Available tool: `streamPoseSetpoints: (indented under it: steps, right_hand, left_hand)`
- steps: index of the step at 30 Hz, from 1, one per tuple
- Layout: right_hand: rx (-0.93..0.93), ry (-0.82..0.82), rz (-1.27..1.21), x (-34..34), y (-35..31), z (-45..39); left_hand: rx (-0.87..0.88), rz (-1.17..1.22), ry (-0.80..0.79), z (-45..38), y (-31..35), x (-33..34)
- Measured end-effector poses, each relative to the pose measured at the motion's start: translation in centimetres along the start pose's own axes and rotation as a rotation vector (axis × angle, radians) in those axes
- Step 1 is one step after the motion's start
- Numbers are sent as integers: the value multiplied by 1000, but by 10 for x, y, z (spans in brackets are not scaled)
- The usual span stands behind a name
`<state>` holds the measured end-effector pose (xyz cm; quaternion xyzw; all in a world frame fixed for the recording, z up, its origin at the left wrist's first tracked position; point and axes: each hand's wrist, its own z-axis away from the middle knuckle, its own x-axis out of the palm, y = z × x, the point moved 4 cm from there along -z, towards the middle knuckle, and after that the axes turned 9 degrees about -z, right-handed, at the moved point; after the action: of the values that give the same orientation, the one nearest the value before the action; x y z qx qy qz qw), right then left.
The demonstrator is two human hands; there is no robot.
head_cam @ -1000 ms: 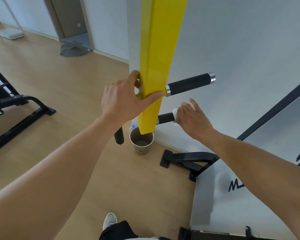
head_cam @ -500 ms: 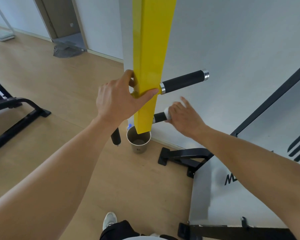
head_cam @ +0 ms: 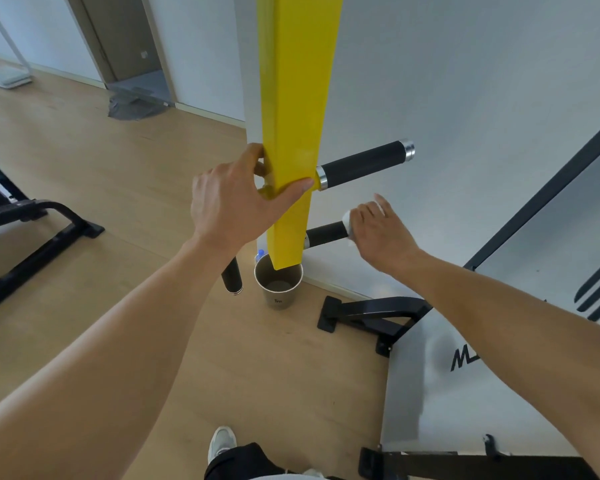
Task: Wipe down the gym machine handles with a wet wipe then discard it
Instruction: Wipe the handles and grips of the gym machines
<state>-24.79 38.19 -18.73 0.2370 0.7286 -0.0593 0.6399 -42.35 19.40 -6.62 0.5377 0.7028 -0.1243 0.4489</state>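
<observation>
**A:** Wipe (head_cam: pixel 347 226) first: where is it?

**B:** White, bunched under your right hand (head_cam: pixel 381 237), wrapped on the outer end of the lower handle (head_cam: pixel 326 234). Only a bit of it peeks out beside your fingers (head_cam: pixel 368 211) and under your palm. Your fingers curl over the handle end and press the wipe against it. One fingertip lifts slightly above the rest. I cannot tell where your thumb sits; the hand hides it.

**A:** And my other hand?

**B:** Your left hand (head_cam: pixel 236 206) clamps the yellow post (head_cam: pixel 298 133). The thumb lies across the near face, its tip just beside the steel collar of the upper handle (head_cam: pixel 364 164). The other fingers wrap round the far edge, close together.

**A:** How do the handles sit from my right fingers?

**B:** The upper handle is above them and apart, black foam with a steel cap at its free end, untouched. The lower one runs from under your fingers back to the post. A third black grip (head_cam: pixel 231 277) pokes out below your left wrist, pointing towards you.

**A:** Beyond that?

**B:** Below your right fingers, at the foot of the post, a metal cup (head_cam: pixel 278 291) stands on the wooden floor (head_cam: pixel 153 341), a blue bottle cap (head_cam: pixel 260 252) just behind it. A black frame foot (head_cam: pixel 368 311) lies beneath your right forearm, beside a grey panel (head_cam: pixel 465 393).
</observation>
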Motion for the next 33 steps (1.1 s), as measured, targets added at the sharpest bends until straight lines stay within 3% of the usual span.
streamPoseSetpoints:
  steps: [6, 9, 12, 17, 19, 21, 23, 25, 27, 29, 33]
  right_hand:
    - [-291, 40, -58, -12, -81, -24]
    - [-307, 84, -66, -11, -74, -20]
    - [-226, 13, -126, -10, -44, -7]
    - [251, -145, -274, -6, 39, 25]
    - [527, -217, -548, 0, 59, 36]
    - [795, -39, -967, -1, 68, 41]
    - [1095, 265, -1339, -21, 74, 36]
    - [1205, 573, -1511, -54, 77, 24]
    - [1041, 840, -1414, -100, 75, 4]
    - [722, 894, -1294, -142, 51, -18]
    - [240, 393, -945, -152, -10, -36]
  left_hand:
    - [4, -8, 0, 2, -3, -2]
    - [12, -5, -5, 4, -7, -4]
    - [14, 11, -3, 5, -5, -3]
    - [5, 21, -5, 3, -4, 1]
    - [1, 13, -4, 2, -4, 2]
    - [4, 10, 2, 1, -5, 3]
    - [3, 2, 4, -1, -7, 3]
    - [4, -5, 3, -2, -7, 3]
    - [5, -2, 2, -2, -7, 2]
    - [13, 4, 4, -2, -6, 1]
    - [9, 12, 10, -4, -9, 1]
